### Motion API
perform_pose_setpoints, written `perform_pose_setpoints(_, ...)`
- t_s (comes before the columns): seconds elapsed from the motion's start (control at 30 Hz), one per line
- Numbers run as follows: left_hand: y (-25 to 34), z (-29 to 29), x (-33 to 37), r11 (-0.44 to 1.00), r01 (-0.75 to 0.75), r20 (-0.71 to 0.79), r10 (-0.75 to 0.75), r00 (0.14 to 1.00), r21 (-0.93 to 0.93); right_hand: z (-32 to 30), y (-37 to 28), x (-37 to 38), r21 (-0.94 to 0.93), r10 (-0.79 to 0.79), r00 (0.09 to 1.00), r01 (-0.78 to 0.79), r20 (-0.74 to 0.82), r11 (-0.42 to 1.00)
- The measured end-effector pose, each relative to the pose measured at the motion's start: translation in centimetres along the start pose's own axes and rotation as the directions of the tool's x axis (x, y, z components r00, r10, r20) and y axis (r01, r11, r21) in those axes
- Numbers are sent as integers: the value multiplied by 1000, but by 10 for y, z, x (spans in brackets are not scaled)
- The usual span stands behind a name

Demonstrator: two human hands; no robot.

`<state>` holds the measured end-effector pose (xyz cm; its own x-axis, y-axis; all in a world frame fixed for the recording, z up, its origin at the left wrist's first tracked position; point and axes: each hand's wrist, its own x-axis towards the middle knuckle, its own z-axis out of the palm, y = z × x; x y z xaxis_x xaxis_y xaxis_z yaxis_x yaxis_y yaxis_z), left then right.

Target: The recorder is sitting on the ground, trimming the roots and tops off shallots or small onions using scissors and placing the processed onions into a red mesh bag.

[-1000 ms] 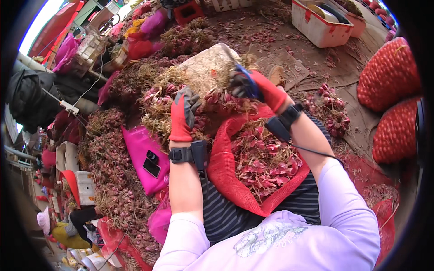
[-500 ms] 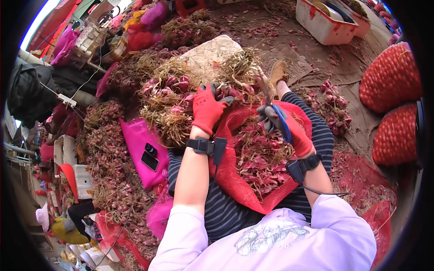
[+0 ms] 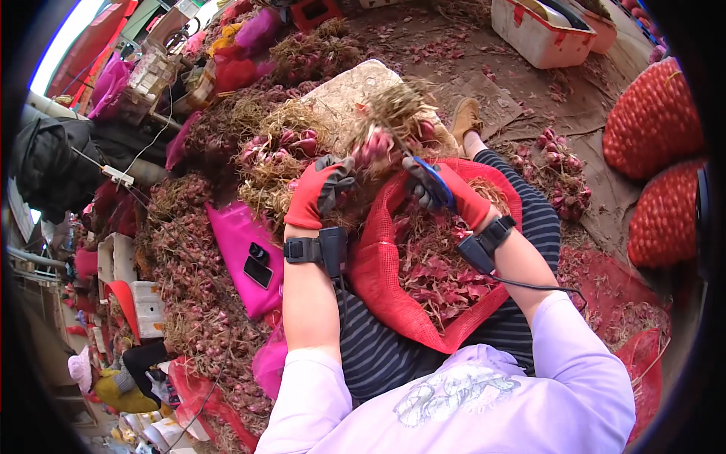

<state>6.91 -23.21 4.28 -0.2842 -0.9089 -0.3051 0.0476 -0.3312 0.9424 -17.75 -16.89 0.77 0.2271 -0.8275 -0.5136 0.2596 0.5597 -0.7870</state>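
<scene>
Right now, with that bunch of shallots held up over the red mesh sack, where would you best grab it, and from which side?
Grip the bunch of shallots low, at the bulbs, coming from the left as the left hand does. The dry stalks fan upward, loose and brittle, while the bulbs sit clustered and firm. That probably keeps the right hand and its blue-handled tool free.

Little open room lies around the hands — heaps of shallots with dry tops point(image 3: 249, 151) crowd the left and front, touching the red mesh sack point(image 3: 393, 287) spread across the lap. A pink bag point(image 3: 242, 242) with a phone on it blocks the left side. To the right, bare ground point(image 3: 597, 181) offers passage — until the filled red net sacks point(image 3: 650, 121).
</scene>
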Motion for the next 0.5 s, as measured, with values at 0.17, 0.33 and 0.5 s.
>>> perform_pose_setpoints(0.17, -16, 18, 16, 960, -278, -95, 281, 955, 43, 1, 4, -2, -90, 43, 999, -44, -20, 995)
perform_pose_setpoints(0.33, -36, 50, 3, 496, -440, 69, 602, 795, 748, 0, 15, -10, -183, -44, 999, 48, 22, 982)
perform_pose_setpoints(0.5, -18, 31, 16, 962, -254, -222, 228, 948, -100, -12, -3, -33, 5, 77, 996, -77, 43, 997)
